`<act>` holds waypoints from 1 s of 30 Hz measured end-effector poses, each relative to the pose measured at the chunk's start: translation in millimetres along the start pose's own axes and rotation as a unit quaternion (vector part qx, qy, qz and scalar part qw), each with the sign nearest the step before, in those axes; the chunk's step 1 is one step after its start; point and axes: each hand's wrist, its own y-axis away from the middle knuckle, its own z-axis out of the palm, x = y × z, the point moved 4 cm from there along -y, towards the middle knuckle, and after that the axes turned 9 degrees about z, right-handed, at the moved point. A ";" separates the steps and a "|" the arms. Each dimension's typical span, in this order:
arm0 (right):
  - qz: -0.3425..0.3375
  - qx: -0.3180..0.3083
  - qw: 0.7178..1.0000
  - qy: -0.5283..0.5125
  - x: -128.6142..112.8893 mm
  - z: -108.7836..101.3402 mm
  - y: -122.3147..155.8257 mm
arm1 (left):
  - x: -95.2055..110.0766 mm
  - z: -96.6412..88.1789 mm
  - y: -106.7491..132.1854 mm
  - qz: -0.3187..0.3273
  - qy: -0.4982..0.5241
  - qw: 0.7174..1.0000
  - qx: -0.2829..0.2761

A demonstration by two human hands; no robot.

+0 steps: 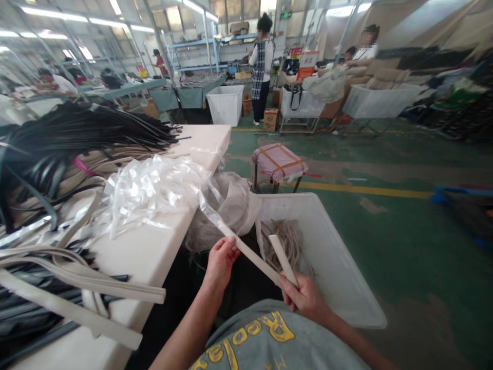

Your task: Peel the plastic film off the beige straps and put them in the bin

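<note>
A beige strap [257, 261] stretches between my hands in front of my body. My left hand [222, 261] is closed, pinching the strap near its upper left part. From there a shiny translucent film strip [211, 215] runs up to a crumpled heap of film [150, 187] on the table. Lower and to the right, my right hand [304, 297] is closed around the strap, and a short beige end [282, 254] sticks up out of its fingers. A white plastic bin [339, 262] stands just beyond my right hand, with beige strips [287, 239] inside.
The pale table [154, 257] on my left carries black strips [88, 128] and beige straps [84, 277]. A whitish sack [234, 205] leans between table and bin. Behind the bin is a stool with a pink cushion [279, 160]. A person [263, 67] stands farther back.
</note>
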 end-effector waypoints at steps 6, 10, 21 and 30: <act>-0.052 0.017 0.998 -0.022 -45.0 20.7 -19.2 | -8.6 11.5 29.5 0.020 -0.062 0.994 -0.083; -0.110 -0.047 0.992 -0.031 -67.3 35.4 -27.7 | 17.5 9.8 27.2 0.077 -0.058 0.994 -0.057; -0.167 -0.033 0.985 -0.022 -90.6 25.9 -24.0 | 28.6 27.9 36.4 0.118 -0.128 0.975 -0.135; -0.147 -0.040 0.988 -0.015 -65.4 29.7 -18.2 | 36.6 31.5 37.0 0.124 -0.157 0.968 -0.152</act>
